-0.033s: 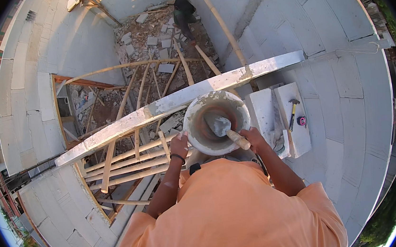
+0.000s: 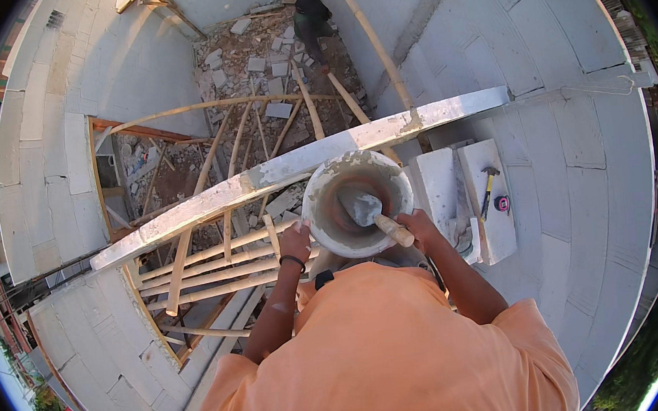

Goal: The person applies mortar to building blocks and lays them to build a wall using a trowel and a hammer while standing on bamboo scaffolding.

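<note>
Between my two hands is a round bucket (image 2: 321, 234), crusted with grey mortar on its inner wall and rim. My left hand (image 2: 296, 239) is closed on the left side of its rim. On the right side, my right hand (image 2: 420, 228) grips the rim beside the trowel's handle. The trowel (image 2: 361, 206) lies inside the bucket, its metal blade down in the bottom and its thick wooden handle sticking out over the near rim. How much mortar is in the bottom is hard to make out.
A long pale wall top (image 2: 286, 166) crosses just beyond the bucket. To the right, white blocks (image 2: 486, 190) carry a hammer (image 2: 489, 190) and a tape measure (image 2: 501, 203). Bamboo poles (image 2: 216, 268) span the drop at left. Below, a person (image 2: 313, 29) bends over rubble.
The view has shifted slightly. The bucket sits a touch further left against the wall top, still in both hands. The person below has moved a little to the right.
</note>
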`<move>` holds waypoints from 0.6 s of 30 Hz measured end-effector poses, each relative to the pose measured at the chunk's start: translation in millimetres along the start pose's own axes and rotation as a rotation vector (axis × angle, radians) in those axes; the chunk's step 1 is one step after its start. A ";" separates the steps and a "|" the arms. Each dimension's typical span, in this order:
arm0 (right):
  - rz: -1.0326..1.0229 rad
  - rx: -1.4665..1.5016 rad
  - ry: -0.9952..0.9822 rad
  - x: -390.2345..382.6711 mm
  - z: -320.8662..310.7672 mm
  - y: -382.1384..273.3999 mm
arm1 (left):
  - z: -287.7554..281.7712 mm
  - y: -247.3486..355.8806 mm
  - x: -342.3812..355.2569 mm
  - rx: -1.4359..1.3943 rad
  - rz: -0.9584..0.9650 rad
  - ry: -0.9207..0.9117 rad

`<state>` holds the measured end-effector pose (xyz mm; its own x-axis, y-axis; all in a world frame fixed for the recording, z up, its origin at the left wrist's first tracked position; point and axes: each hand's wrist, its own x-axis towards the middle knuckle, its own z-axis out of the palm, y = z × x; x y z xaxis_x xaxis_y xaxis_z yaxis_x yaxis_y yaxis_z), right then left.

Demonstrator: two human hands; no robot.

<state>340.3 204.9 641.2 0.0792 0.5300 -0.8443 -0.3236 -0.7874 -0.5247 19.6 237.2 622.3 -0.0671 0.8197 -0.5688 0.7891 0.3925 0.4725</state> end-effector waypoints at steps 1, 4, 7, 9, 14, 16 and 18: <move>0.012 -0.073 -0.008 4.3 12.3 -6.5 | -2.2 -8.4 -7.4 0.204 -0.043 0.074; 0.001 -0.277 -0.126 39.3 22.0 -3.0 | -24.4 10.7 -42.2 0.178 -0.043 0.303; -0.040 -0.343 -0.297 40.1 72.2 -13.8 | -34.7 0.7 -71.0 -1.158 -0.184 0.341; 0.027 -0.367 -0.330 52.0 83.7 -19.3 | -51.0 31.2 -89.5 -1.917 -0.229 0.236; 0.032 -0.601 -0.632 63.6 121.9 -16.1 | -49.2 29.9 -122.1 -2.094 -0.118 0.467; 0.091 -0.598 -0.832 46.5 139.1 -25.0 | -40.6 21.9 -135.4 -2.114 -0.083 0.585; 0.074 -0.735 -0.792 50.0 140.4 -30.8 | -17.6 -1.8 -137.5 -2.145 -0.242 0.807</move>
<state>221.9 299.9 630.5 -0.6343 0.3181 -0.7046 0.3632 -0.6819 -0.6349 16.6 131.2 711.5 -0.6020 0.4331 -0.6709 -0.7954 -0.2508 0.5518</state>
